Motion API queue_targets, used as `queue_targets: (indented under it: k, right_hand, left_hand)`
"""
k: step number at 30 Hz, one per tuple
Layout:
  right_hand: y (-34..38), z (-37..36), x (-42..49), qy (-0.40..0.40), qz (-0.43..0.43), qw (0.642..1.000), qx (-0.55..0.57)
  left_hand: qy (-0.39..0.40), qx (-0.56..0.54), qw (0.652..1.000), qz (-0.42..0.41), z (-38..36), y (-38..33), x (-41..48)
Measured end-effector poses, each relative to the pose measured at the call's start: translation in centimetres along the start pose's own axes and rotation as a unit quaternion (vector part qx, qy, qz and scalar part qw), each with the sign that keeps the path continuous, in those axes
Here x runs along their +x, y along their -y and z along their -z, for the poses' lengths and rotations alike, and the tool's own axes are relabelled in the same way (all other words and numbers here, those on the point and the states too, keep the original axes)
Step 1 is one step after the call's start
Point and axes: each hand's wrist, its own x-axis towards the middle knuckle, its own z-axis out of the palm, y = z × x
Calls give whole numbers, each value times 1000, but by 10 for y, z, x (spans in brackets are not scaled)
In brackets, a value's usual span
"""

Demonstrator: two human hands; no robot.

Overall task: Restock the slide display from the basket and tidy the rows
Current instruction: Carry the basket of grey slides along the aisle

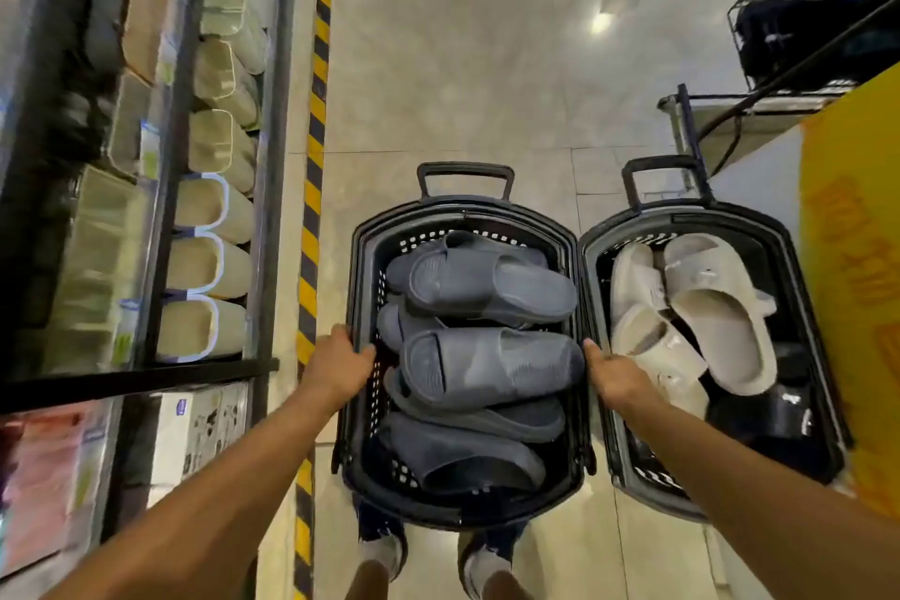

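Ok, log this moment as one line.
left-hand grip holds left rim of black perforated plastic basket of dark grey slides | right-hand grip holds its right rim | second black basket of beige slides: beside it

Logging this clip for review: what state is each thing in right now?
left basket: piled full of grey slides.
right basket: partly filled with beige slides.
left hand: grips the left basket's left rim.
right hand: grips the left basket's right rim.
display shelf: stocked with rows of pale slides.
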Motion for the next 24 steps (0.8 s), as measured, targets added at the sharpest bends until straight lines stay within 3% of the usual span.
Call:
queue_targets:
  k: [3, 6, 9, 12, 15, 17, 21, 24]
  right_hand:
    - [-2, -17, 19, 6, -20, 999, 44]
    - [-3, -36, 38, 30, -51, 986, 155]
    - [-16, -54, 67, 62, -79, 942, 321]
    - [-24, -64, 91, 104, -71, 904, 409]
    - [-16, -62, 91, 137, -41, 897, 418]
    - [-9, -59, 90, 139, -23, 913, 382]
    - [-3, -75, 90, -29, -18, 957, 288]
    - [1, -80, 80, -65, 1, 957, 283]
  left_hand:
    - [-64, -43, 997, 24, -14, 11, 16]
    - [-33, -76, 995, 58, -29, 25, 27]
    - [4, -129, 989, 77, -43, 36, 42]
    - [-12, -167, 983, 78, -46, 37, 54]
    - [-19, -201, 977, 67, -46, 38, 67]
    - [-32, -205, 977, 56, -48, 41, 75]
    - [-84, -163, 982, 47, -52, 41, 88]
    - [-90, -141, 985, 50, -50, 38, 93]
